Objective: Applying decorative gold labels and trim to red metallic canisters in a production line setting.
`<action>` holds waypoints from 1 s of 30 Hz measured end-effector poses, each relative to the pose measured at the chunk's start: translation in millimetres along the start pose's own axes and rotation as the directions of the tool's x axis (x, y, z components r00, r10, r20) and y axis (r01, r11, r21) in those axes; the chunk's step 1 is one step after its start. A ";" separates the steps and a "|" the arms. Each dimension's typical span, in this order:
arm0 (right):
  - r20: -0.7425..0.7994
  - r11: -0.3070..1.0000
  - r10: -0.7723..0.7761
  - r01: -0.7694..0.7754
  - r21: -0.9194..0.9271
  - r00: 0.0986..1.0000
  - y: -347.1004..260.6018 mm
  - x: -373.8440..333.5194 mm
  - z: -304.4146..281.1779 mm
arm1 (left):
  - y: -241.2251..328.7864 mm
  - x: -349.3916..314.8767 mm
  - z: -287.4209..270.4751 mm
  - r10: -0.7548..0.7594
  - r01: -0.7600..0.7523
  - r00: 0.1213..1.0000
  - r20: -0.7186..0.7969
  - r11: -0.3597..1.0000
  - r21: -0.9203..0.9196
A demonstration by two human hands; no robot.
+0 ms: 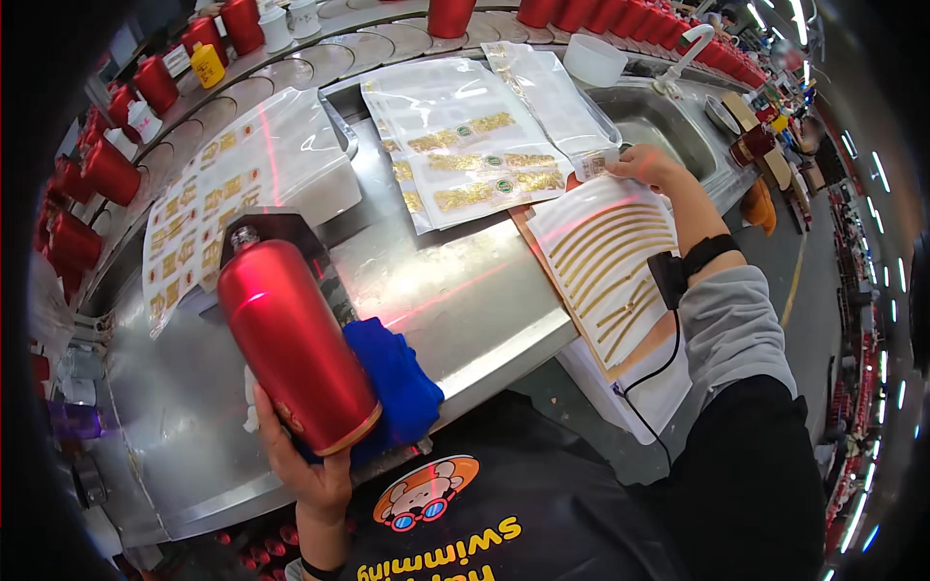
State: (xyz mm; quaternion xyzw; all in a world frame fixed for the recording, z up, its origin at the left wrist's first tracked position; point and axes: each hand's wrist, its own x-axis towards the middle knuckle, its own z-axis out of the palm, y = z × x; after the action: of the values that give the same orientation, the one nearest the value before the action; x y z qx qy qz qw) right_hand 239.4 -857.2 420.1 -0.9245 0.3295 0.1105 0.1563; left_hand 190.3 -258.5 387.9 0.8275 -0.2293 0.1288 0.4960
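- At far left, red bottles [111, 172] are lined up beside the metal desk [455, 281].
- Gold patches with small red marks are printed on the left decal sheet [228, 145]; any lettering is too small to be read.
- The metallic-red bottle [300, 349] is held tilted above the desk, its lower end grasped by the left hand [308, 465].
- A blue cloth [397, 382] is seen just beside the bottle.
- Yellow lettering and a cartoon face in goggles are printed on the black apron [426, 542].
- Gold bands with green round emblems are borne by the middle decal sheet [465, 97].
- Curved gold strips are carried by the right-hand sheet [610, 257].
- A sheet corner is touched by the right hand [647, 167]; whether it is pinched cannot be told.
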 end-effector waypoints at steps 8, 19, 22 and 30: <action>-0.146 0.982 -0.123 0.100 -0.159 0.981 -6.7 26.4 1.7 | -6.2 -2.8 -5.7 -0.002 0.000 0.998 0.070 1.000 0.031; -0.170 0.777 -0.437 0.276 -0.565 0.883 -122.5 157.4 -20.0 | -17.0 -20.3 -4.9 -0.084 0.086 0.995 0.054 0.996 -0.037; -0.268 0.859 -0.170 0.009 -0.512 0.948 -110.7 205.9 -17.3 | -17.4 -25.0 -9.6 -0.186 0.188 0.981 0.049 0.982 -0.026; -0.517 0.959 -0.254 0.143 -0.244 0.818 -101.3 235.1 -9.7 | -27.5 -39.3 -13.8 -0.207 0.222 0.973 0.104 0.960 -0.170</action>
State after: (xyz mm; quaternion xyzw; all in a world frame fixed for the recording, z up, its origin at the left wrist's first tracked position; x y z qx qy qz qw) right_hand 483.9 -921.5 378.7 -0.9578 0.2493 -0.1412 -0.0238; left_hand 170.5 -225.4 356.2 0.8038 -0.1697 0.0175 0.5698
